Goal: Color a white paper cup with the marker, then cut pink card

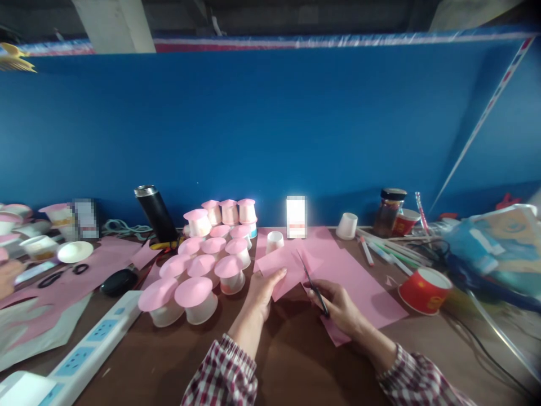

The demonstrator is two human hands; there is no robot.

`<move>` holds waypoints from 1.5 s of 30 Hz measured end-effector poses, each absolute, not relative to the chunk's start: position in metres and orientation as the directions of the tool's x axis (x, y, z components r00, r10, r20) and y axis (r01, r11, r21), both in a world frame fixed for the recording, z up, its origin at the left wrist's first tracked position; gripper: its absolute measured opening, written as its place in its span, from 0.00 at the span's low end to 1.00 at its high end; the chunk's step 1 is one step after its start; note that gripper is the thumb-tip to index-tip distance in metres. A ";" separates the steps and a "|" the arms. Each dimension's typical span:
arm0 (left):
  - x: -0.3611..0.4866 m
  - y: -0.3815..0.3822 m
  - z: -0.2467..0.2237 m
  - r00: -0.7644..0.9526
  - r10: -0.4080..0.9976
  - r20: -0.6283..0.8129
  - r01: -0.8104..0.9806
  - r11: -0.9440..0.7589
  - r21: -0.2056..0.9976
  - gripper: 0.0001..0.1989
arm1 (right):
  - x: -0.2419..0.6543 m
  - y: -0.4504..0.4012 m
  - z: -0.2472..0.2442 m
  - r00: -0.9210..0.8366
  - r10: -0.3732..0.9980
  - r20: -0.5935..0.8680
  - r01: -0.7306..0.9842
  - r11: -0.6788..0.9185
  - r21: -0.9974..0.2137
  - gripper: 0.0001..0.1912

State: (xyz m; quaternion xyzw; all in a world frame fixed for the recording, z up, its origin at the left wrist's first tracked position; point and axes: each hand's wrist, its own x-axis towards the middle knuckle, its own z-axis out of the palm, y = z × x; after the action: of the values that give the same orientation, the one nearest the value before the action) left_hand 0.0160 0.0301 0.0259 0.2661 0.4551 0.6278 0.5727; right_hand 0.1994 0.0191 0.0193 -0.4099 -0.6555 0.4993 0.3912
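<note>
My left hand (264,290) is closed on a piece of pink paper (281,266), with the thumb lying on top. In my right hand (336,304) are dark-handled scissors (311,283), their blades pointing away from me at the right part of that paper. Beneath both lies a larger pink sheet (363,282), flat on the brown table. A small white paper cup (274,241) stands just beyond the held paper. To the left of my left hand are several paper cups topped with pink paper cones (194,290).
A white power strip (91,338) and a black mouse (119,282) lie at left, near a black flask (156,214). At right are a red paper cup (425,290), a dark-lidded jar (387,213) and pens (367,251). A blue partition (270,129) closes off the back.
</note>
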 end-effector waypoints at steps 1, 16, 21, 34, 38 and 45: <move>0.016 0.030 0.027 -0.204 0.960 -0.190 -0.478 0.072 0.875 0.27 | 0.199 0.019 0.019 -0.360 0.927 0.106 0.149 0.169 -0.974 0.27; 0.013 0.028 0.032 -0.215 0.953 -0.213 -0.448 0.098 0.889 0.27 | 0.198 0.020 0.019 -0.378 0.921 0.097 0.162 0.169 -0.972 0.27; 0.012 0.029 0.030 -0.216 0.955 -0.204 -0.439 0.091 0.894 0.27 | 0.198 0.019 0.021 -0.375 0.924 0.073 0.169 0.145 -0.975 0.28; 0.010 0.030 0.027 -0.213 0.958 -0.194 -0.399 0.096 0.912 0.27 | 0.197 0.018 0.018 -0.379 0.923 0.059 0.117 0.111 -0.987 0.28; 0.013 0.029 0.028 -0.202 0.960 -0.192 -0.406 0.097 0.909 0.26 | 0.198 0.018 0.020 -0.370 0.925 0.085 0.104 0.132 -0.986 0.25; 0.016 0.030 0.024 -0.180 0.966 -0.186 -0.437 0.091 0.895 0.27 | 0.198 0.018 0.023 -0.372 0.924 0.084 0.073 0.119 -0.990 0.24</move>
State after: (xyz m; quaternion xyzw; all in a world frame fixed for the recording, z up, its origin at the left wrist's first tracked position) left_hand 0.0164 0.0302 0.0239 0.2844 0.4648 0.6113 0.5739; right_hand 0.1978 0.0176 0.0226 -0.3940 -0.6331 0.5340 0.3985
